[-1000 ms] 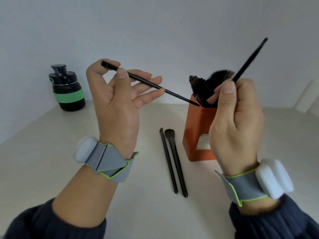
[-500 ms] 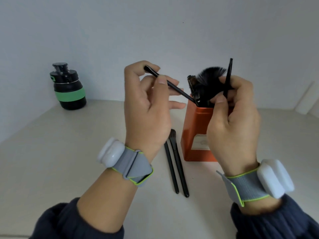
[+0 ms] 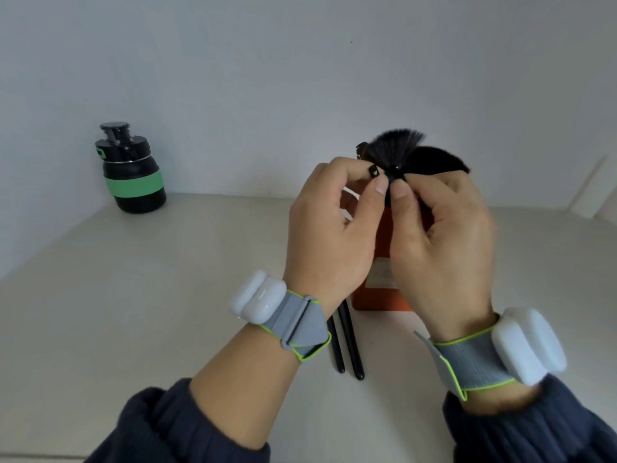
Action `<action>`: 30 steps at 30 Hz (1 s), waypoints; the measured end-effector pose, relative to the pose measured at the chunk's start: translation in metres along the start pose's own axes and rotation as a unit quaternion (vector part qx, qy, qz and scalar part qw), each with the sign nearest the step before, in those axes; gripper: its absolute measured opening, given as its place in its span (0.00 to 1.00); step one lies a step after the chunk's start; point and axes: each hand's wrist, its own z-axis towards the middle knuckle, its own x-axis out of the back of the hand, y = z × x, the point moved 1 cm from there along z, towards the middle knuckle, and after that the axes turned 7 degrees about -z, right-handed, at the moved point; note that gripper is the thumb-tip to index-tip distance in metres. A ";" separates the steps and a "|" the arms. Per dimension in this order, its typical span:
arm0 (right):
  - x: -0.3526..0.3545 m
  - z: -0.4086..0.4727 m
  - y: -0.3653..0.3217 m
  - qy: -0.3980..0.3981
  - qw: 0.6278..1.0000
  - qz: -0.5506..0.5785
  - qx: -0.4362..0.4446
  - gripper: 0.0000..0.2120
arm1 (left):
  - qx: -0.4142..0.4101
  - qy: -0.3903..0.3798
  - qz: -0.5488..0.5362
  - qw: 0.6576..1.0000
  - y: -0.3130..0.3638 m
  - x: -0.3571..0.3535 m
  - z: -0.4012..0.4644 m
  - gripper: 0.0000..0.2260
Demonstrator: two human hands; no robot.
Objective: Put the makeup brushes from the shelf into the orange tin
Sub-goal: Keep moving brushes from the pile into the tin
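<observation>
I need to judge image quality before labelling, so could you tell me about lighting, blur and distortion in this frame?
Head view: soft, even light, no glare; faint shadows under the two brushes on the shelf; wide-angle bending tilts the green-banded bottle; the brush heads above the orange tin look slightly soft.

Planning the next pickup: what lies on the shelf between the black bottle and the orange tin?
In the head view, bare shelf separates black bottle from orange tin.
</observation>
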 end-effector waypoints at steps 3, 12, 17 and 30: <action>0.001 0.000 -0.001 0.000 1.000 -0.024 0.000 0.12 | 0.016 -0.006 0.038 0.999 -0.005 0.000 0.000 0.02; 0.007 -0.002 -0.004 0.077 0.997 -0.011 0.011 0.14 | 0.045 -0.044 0.049 0.997 -0.015 0.013 -0.002 0.05; 0.010 -0.006 -0.005 0.097 0.991 0.053 0.080 0.10 | 0.154 -0.123 0.227 0.954 -0.044 0.033 0.002 0.04; -0.003 -0.016 -0.010 -0.207 0.964 0.039 0.162 0.08 | 0.256 -0.300 0.406 0.824 -0.059 0.042 -0.002 0.10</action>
